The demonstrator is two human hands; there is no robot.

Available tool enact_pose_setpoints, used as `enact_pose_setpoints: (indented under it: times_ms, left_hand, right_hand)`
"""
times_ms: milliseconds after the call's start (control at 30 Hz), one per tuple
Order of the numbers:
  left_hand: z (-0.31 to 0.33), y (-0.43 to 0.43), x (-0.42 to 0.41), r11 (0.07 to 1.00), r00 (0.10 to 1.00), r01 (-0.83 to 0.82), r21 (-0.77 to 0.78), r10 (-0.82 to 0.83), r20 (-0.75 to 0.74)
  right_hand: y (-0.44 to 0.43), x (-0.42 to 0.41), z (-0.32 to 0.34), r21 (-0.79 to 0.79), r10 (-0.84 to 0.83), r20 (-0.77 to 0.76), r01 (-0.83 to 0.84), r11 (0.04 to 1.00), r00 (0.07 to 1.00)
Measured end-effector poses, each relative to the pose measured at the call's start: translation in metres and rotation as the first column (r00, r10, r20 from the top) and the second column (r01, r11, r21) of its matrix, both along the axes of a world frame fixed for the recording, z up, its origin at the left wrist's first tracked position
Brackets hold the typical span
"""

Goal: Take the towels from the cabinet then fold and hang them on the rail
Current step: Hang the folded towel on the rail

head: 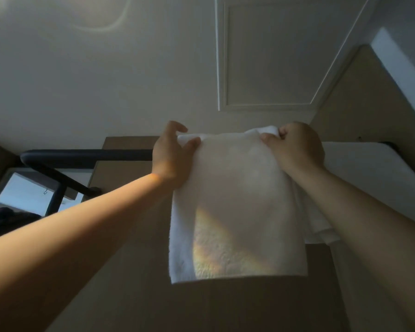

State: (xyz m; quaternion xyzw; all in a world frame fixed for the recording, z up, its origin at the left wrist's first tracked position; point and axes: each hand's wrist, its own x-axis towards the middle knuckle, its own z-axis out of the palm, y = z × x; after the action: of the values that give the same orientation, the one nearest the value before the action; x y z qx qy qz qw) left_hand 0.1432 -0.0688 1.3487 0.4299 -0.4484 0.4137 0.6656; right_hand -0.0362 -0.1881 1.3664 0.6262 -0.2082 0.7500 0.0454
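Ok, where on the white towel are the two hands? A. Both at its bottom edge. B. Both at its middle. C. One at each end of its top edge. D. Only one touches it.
C: the left hand and the right hand sit at opposite ends of the top edge of the white towel, which hangs flat below them.

One view only, worn on the head, wide-angle with bent edges. It faces forward and tilts steeply up, so the ceiling fills the top half. Both forearms run up from the bottom corners. The left hand, right hand and towel sit close, mid-frame, level with the black rail.
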Motion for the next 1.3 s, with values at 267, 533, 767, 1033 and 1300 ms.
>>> enact_pose_setpoints:
  times_ms: [267,533,767,1033,1300]
  left_hand:
    - [0.022,-0.011,0.004,0.954,0.966,-0.253,0.163,0.258,-0.009]
    - [0.016,-0.008,0.002,0.811,0.86,-0.506,0.294,0.501,0.098]
    - [-0.007,-0.005,0.003,0.968,0.996,-0.069,0.24,0.08,-0.036]
    - [-0.052,-0.001,0.01,0.907,0.958,0.241,0.346,-0.165,-0.235]
    - [-0.062,0.003,0.008,0.901,0.92,0.35,0.259,-0.278,-0.277]
  right_hand:
    - [-0.014,0.016,0.018,-0.04,-0.327,-0.066,0.325,0.945,0.943]
    - [-0.012,0.012,0.01,-0.089,-0.376,-0.336,0.368,0.926,0.863]
    - [-0.003,0.005,-0.02,-0.147,-0.308,-0.32,0.274,0.95,0.896]
    - [-0.001,-0.02,-0.079,-0.09,-0.044,-0.207,0.025,0.996,0.977]
    - [-0.003,-0.021,-0.073,0.328,0.546,-0.171,-0.475,0.816,0.82]
